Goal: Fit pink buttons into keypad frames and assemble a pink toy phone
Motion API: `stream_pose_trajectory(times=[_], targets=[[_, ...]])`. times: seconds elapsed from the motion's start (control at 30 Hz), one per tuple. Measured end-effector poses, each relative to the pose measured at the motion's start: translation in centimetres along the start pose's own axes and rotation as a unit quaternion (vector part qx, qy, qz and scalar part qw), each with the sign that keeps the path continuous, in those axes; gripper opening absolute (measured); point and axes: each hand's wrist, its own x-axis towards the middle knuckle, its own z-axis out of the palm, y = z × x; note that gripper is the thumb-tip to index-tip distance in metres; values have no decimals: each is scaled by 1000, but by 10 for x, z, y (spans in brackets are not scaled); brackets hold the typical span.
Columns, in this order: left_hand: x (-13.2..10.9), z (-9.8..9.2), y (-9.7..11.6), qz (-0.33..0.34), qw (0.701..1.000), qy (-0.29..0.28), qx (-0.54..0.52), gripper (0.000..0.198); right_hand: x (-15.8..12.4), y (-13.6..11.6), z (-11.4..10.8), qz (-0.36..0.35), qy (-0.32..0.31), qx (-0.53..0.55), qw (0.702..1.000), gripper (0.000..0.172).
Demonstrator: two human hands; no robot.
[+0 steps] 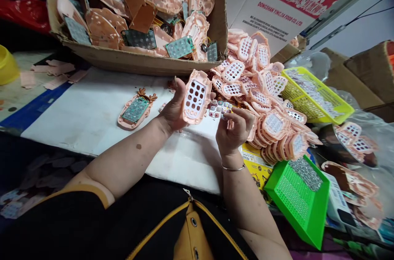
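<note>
My left hand [174, 108] grips a pink plastic toy phone shell [197, 96], raised over the white work surface with its hollow inside facing me. A white plate with rows of square holes sits inside that shell. Between the fingertips of my right hand [235, 128] is a keypad [219, 109] of small pale buttons, close to the shell's right side and apart from it. On the surface left of my left hand lies another shell half [135, 110], with a green circuit board in it and brown antlers at its top.
A cardboard box [141, 59] of shells and circuit boards stands at the back. Pink shells [258, 83] are heaped to the right. Beyond them is a yellow basket [317, 96]; a green basket [298, 202] holding small metal pieces sits at front right.
</note>
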Motion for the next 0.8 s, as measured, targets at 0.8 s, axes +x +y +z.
stream_pose_trajectory(times=[0.8], targets=[[8, -29, -29, 13, 979, -94, 183, 91, 13, -38, -8, 596, -80, 474, 643, 38]])
